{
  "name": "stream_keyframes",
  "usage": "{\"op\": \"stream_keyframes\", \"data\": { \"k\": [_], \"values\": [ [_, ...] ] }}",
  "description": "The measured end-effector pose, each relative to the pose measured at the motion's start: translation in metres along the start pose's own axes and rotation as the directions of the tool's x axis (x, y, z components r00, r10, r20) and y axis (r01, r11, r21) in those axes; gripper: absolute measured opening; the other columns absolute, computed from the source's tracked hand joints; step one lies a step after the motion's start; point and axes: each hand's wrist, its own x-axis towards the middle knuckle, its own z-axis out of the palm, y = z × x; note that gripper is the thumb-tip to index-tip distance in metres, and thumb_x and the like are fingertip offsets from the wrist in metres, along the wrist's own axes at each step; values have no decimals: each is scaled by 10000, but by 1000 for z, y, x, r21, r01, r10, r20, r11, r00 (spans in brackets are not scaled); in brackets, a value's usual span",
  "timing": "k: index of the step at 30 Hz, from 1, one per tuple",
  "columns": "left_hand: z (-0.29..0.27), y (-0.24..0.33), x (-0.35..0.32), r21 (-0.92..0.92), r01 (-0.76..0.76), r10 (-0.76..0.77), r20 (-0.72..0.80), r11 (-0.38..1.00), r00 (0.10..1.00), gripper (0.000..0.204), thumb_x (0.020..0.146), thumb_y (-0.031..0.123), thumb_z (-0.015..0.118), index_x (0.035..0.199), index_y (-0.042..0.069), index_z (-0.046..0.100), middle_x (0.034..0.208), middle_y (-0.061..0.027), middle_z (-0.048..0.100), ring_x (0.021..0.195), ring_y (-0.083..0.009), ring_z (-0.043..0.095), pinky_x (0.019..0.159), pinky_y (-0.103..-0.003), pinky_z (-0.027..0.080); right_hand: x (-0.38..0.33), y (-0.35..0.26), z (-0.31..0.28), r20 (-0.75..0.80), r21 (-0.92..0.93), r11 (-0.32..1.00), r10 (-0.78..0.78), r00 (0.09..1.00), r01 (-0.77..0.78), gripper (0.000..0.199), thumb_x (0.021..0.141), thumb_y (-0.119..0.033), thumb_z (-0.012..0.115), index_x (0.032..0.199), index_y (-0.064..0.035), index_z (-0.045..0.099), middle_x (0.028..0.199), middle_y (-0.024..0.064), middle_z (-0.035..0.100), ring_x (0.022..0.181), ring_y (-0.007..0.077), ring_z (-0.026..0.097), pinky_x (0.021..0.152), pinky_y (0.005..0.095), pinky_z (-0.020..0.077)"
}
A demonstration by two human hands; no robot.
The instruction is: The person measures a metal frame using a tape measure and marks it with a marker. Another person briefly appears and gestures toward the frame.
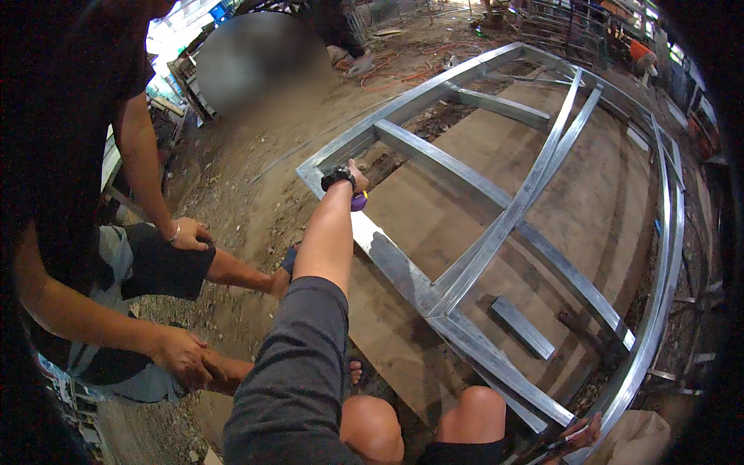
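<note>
My left arm, in a dark grey sleeve, reaches forward to the near left corner of a large silver metal frame [474,172]. A black wristwatch [335,177] circles the wrist. My left hand [358,177] is closed over the frame's side bar, on a small purple object with a yellow part [359,201]; its kind is mostly hidden by the hand. At the lower right, my right hand [585,435] is in shadow by the frame's near end, its fingers too dark to make out. Two long thin bars [518,208] cross the frame.
At the left another person crouches, one hand [190,234] on a knee, the other [183,356] lower down. A short loose metal piece [521,327] rests on brown boards [496,139] inside the frame. Orange cable [403,75] lies on the dirt floor beyond.
</note>
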Motion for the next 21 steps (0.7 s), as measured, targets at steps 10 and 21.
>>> {"op": "stream_keyframes", "data": {
  "k": [10, 21],
  "values": [
    [-29, 69, -41, -809, -215, -428, 50, -547, 903, 404, 888, 355, 710, 1145, 49, 765, 1130, -188, 765, 1035, -389, 736, 910, -477, 600, -35, 15, 52, -59, -37, 999, 15, 998, -17, 286, 1052, -102, 592, 1318, -12, 646, 1291, 174, 709, 1184, 353, 681, 1059, 465, 513],
    [-228, -8, -425, -262, -867, -769, -401, -424, 498, 515, 997, 318, 658, 1453, 92, 580, 1283, -269, 686, 1202, -447, 652, 1019, -498, 530, -46, 25, 62, -62, 16, 988, 152, 986, -151, 311, 1074, -168, 580, 1359, -54, 628, 1351, 109, 696, 1278, 307, 631, 1132, 468, 415]
  ]
}}
